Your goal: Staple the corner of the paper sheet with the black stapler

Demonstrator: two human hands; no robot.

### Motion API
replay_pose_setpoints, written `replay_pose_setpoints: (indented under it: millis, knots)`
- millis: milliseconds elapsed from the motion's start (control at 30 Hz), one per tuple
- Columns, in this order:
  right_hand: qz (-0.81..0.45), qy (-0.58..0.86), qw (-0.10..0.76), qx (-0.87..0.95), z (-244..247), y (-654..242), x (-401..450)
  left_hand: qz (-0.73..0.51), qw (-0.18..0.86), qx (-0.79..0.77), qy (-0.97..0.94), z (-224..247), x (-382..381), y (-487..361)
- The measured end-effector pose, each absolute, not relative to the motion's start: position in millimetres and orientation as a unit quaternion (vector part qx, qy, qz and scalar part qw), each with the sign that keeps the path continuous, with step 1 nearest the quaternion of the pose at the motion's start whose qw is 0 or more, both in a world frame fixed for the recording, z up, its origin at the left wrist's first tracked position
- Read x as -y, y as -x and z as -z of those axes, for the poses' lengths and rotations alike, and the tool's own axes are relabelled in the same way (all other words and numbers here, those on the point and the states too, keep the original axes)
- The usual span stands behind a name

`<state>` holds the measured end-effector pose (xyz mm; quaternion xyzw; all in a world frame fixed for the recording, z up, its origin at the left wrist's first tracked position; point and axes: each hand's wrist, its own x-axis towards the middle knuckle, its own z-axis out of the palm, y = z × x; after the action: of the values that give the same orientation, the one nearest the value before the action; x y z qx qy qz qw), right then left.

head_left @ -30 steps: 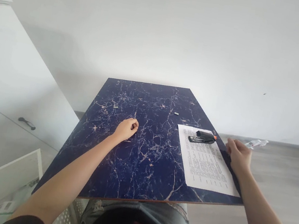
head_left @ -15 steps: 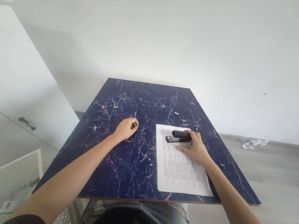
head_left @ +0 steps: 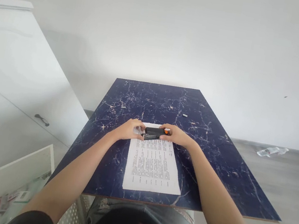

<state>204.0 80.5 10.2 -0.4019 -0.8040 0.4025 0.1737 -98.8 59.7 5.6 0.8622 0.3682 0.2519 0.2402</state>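
A black stapler (head_left: 152, 132) with an orange spot near its right end lies crosswise over the upper part of a printed sheet of paper (head_left: 151, 166). My left hand (head_left: 132, 130) curls its fingers round the stapler's left end. At the other end, the thumb and fingers of my right hand (head_left: 173, 135) close on the stapler. Beneath both is a dark blue marbled table (head_left: 201, 163); the paper reaches down close to its front edge.
Two small pieces, one at the back left (head_left: 123, 106) and one at the back right (head_left: 185, 115), lie on the table. An open drawer (head_left: 8, 172) and a white cabinet (head_left: 15, 65) stand at left. Clear plastic packaging (head_left: 272, 151) lies on the floor at right.
The paper and stapler have moved left to the middle. My left hand, earlier curled on the bare table, has taken hold of the stapler's left end. My right hand remains on the stapler.
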Motion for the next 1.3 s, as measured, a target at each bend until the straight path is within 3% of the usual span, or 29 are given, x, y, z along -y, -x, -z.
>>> replay_pose_setpoints:
  millis: [133,467,767,1167,1233,1300]
  knots:
    - [-0.552,0.391,0.220,0.703,2,-218,-76,-0.251,0.180,-0.378,-0.873,-3,-57,87]
    - [-0.572,0.401,0.244,0.672,12,-217,-81,-0.270,0.253,-0.391,-0.843,-8,-52,92]
    - [-0.337,0.354,0.280,0.826,4,-209,-74,-0.222,0.225,-0.384,-0.868,-19,-51,102]
    - [-0.289,0.356,0.248,0.854,6,-214,-80,-0.132,0.350,-0.401,-0.836,-36,-52,144]
    - [-0.293,0.355,0.252,0.851,7,-215,-80,-0.183,0.321,-0.429,-0.824,-33,-58,149]
    - [-0.302,0.352,0.258,0.847,9,-215,-81,-0.298,0.225,-0.503,-0.780,-27,-69,157]
